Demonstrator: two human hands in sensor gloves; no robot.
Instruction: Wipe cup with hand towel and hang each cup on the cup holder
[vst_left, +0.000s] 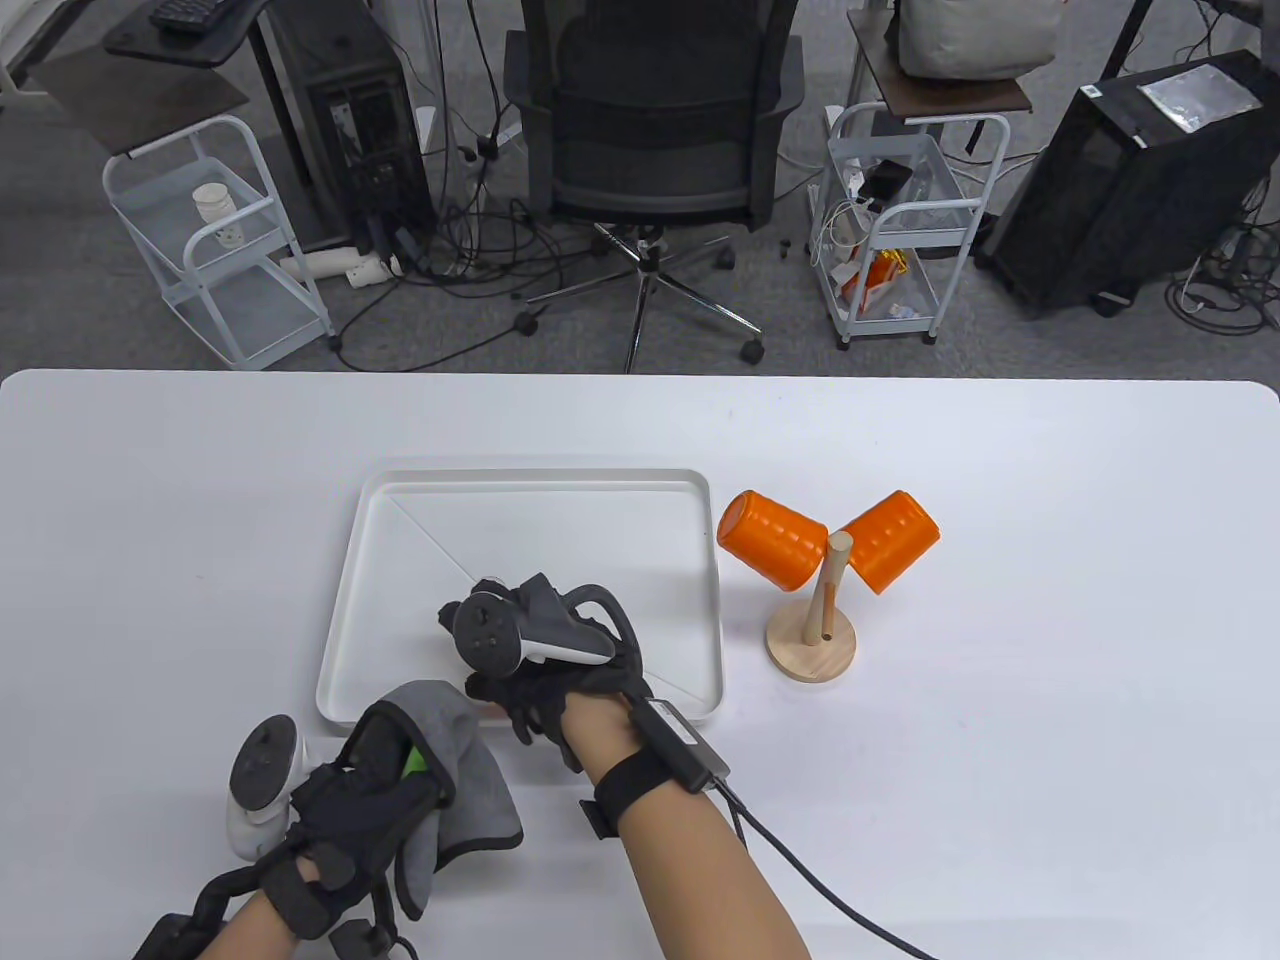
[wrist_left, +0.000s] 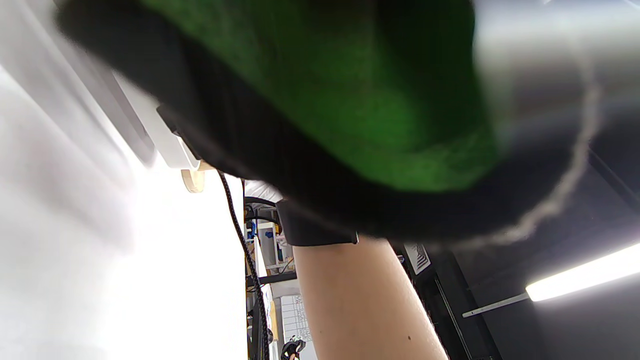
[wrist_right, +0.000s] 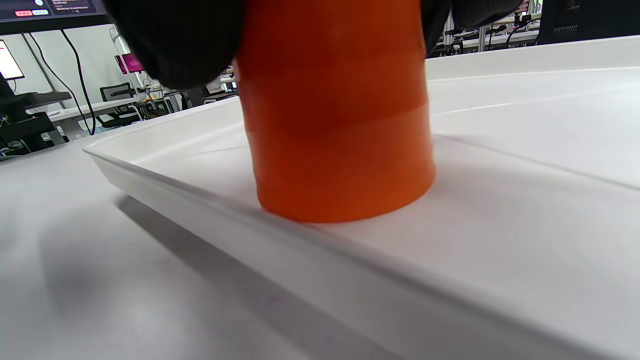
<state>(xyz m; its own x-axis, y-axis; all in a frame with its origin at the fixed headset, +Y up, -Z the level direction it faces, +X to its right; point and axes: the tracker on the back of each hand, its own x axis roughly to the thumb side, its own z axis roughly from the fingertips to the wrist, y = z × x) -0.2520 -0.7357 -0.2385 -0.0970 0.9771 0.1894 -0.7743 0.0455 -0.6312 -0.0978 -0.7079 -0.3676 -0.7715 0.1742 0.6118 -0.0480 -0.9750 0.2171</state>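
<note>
In the right wrist view an orange cup (wrist_right: 335, 125) stands in the white tray (wrist_right: 500, 200) near its front rim, and the fingers (wrist_right: 175, 40) of my right hand grip its top. From the table view my right hand (vst_left: 540, 690) covers that cup at the tray's (vst_left: 540, 478) near edge. My left hand (vst_left: 370, 790) holds a grey hand towel (vst_left: 470, 790) just in front of the tray's near left corner. Two orange cups (vst_left: 770, 538) (vst_left: 890, 538) hang tilted on the wooden cup holder (vst_left: 812, 640), right of the tray.
The left wrist view is blurred, filled by the glove's green patch (wrist_left: 350, 100) and the towel's stitched edge (wrist_left: 550, 75). Beyond the table's far edge stand an office chair (vst_left: 650, 130), two white carts (vst_left: 215, 250) and computer towers.
</note>
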